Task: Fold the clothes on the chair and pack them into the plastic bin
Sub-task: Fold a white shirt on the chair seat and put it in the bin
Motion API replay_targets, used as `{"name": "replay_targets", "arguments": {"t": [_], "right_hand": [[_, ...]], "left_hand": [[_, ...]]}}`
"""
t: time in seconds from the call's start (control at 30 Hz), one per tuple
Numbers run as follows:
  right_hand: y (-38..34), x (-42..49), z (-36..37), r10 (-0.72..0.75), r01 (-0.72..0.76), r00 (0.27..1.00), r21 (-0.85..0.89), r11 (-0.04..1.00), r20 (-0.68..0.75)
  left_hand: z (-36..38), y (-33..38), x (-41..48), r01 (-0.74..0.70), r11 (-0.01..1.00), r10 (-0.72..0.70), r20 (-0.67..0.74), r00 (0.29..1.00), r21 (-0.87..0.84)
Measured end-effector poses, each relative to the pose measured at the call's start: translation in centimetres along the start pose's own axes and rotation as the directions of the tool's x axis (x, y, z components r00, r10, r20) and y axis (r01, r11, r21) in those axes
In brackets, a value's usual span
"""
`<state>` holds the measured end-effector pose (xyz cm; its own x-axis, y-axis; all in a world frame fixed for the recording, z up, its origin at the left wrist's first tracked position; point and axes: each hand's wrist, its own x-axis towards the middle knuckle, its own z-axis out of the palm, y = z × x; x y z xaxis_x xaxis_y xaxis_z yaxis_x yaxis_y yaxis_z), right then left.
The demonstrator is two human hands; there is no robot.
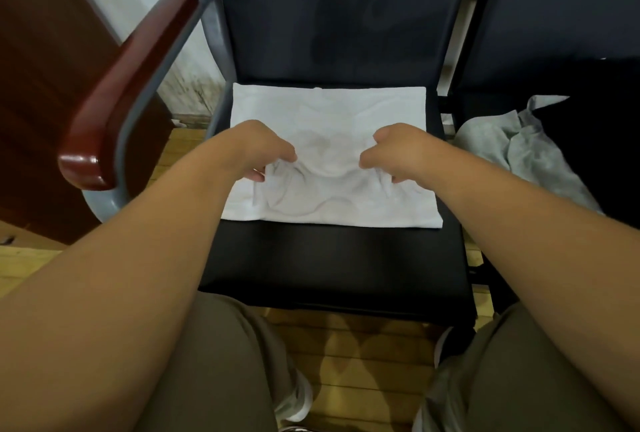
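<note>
Looking down at a black chair seat [329, 258]. A white garment [329, 109], folded to a rough rectangle, lies flat across the seat's back half, its far edge at the backrest.

Your left hand [263, 151] and right hand [391, 154] are both on the garment's middle, near each other but apart. Each has its fingers curled and pinches up a bunch of white cloth, w/ wrinkles running between the two grips. Most fingertips are tucked under the hands, so how many fingers hold the cloth can't be told. What kind of garment it is can't be made out either.

At right, a crumpled grey garment [519, 151] lies on the next seat [609, 154], its near end hidden by your right forearm. At left is a red-brown armrest [124, 92]. At the bottom are your knees in khaki trousers [214, 362] over a wood floor [346, 345], plus a pale shoe [294, 400], only partly seen.
</note>
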<state>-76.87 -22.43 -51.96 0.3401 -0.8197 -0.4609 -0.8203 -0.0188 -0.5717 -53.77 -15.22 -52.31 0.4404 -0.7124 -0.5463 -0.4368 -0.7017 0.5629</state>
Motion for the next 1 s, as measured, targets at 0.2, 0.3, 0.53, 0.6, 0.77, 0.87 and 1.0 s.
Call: {"name": "replay_targets", "arguments": {"t": [0.2, 0.3, 0.53, 0.6, 0.77, 0.87, 1.0], "right_hand": [[-1.5, 0.1, -2.9, 0.128, -0.190, 0.982, 0.699, 0.689, 0.140], [-1.3, 2.0, -4.0, 0.045, -0.217, 0.976, 0.976, 0.033, 0.215], [1.0, 4.9, -2.5, 0.218, -0.261, 0.962, 0.797, 0.544, 0.166], [1.2, 5.0, -2.3, 0.230, -0.215, 0.972, 0.554, 0.804, 0.043], [1.9, 4.6, -2.2, 0.150, -0.153, 0.988, -0.183, 0.971, -0.030], [2.5, 3.8, -2.2, 0.134, -0.085, 0.988, -0.456, 0.886, 0.077], [3.2, 3.3, -1.6, 0.173, -0.053, 0.976, -0.622, 0.781, 0.134]], "left_hand": [[-1.6, 1.6, 0.3, 0.162, 0.709, -0.036, 0.194, 0.980, -0.686], [-2.2, 1.6, 2.2, 0.218, 0.075, 0.011, 0.219, 0.976, -0.973], [-1.6, 1.7, 3.2, 0.151, 0.349, -0.090, 0.128, 0.988, -0.925], [-1.4, 1.4, 3.4, 0.073, 0.807, -0.118, -0.038, 0.992, -0.587], [-1.7, -1.0, 2.9, 0.001, 0.917, 0.020, -0.049, 0.999, 0.399], [-1.7, -2.2, 2.0, 0.024, 0.860, -0.073, 0.077, 0.994, 0.510], [-1.6, -3.6, 2.6, 0.021, 0.816, -0.073, 0.067, 0.995, 0.578]]}}
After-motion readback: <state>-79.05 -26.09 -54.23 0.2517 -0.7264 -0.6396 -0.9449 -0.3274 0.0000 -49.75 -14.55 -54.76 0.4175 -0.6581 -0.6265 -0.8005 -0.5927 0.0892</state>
